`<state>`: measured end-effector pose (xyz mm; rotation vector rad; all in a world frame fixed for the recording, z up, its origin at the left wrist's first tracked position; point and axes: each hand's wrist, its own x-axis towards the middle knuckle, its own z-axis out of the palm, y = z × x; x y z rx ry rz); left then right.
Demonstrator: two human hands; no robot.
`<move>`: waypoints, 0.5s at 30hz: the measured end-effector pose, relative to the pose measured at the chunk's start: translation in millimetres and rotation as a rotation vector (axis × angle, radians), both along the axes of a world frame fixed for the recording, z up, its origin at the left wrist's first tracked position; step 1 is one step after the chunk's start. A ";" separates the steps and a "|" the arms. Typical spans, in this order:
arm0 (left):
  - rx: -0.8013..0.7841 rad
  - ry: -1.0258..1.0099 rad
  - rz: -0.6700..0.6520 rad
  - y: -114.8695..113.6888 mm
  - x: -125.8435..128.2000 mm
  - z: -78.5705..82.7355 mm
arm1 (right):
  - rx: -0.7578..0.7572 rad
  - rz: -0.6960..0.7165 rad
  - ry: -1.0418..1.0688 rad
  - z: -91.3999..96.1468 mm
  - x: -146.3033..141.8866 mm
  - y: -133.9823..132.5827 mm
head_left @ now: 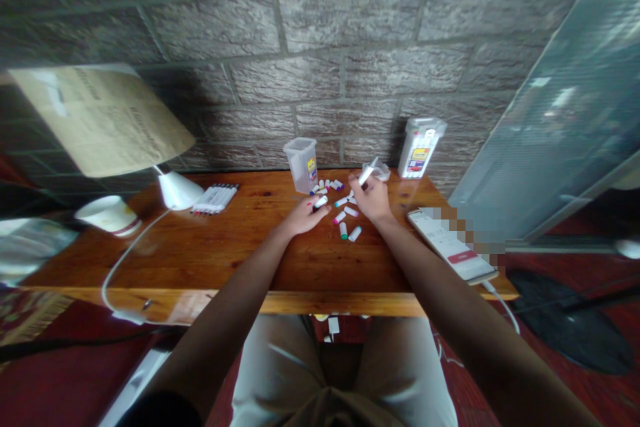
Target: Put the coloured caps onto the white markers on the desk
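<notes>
My left hand (pixel 301 216) is closed around a small white marker cap (pixel 321 201) with a dark end, held between thumb and fingers. My right hand (pixel 373 201) grips a white marker (pixel 369 171) that slants up and to the right. Between and in front of my hands lie several loose caps, white with coloured ends, among them a green-ended cap (pixel 343 231) and a pale blue-ended cap (pixel 355 234). Behind them an open clear plastic container (pixel 302 163) stands upright. A clear lid (pixel 381 172) lies just beyond my right hand.
A closed container of markers (pixel 420 149) stands at the back right. On the right lies a phone (pixel 453 245) with a cable. A row of markers (pixel 215 199), a lamp (pixel 177 188) and a paper cup (pixel 109 216) occupy the left. A brick wall (pixel 320 80) rises behind the wooden table (pixel 200 260).
</notes>
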<state>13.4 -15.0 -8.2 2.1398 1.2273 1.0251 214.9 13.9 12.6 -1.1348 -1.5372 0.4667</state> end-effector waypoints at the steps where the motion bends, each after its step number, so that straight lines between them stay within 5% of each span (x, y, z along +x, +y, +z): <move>1: 0.013 0.007 0.004 -0.6 0.3 0.0 | 0.011 0.024 0.000 -1.3 -0.4 1.2; 8: 0.017 -0.017 0.037 -1.6 0.5 -0.8 | -0.048 0.120 0.049 -2.9 2.6 3.7; 15: -0.025 -0.041 0.038 0.5 0.7 -3.4 | 0.147 0.017 0.129 3.2 9.7 6.2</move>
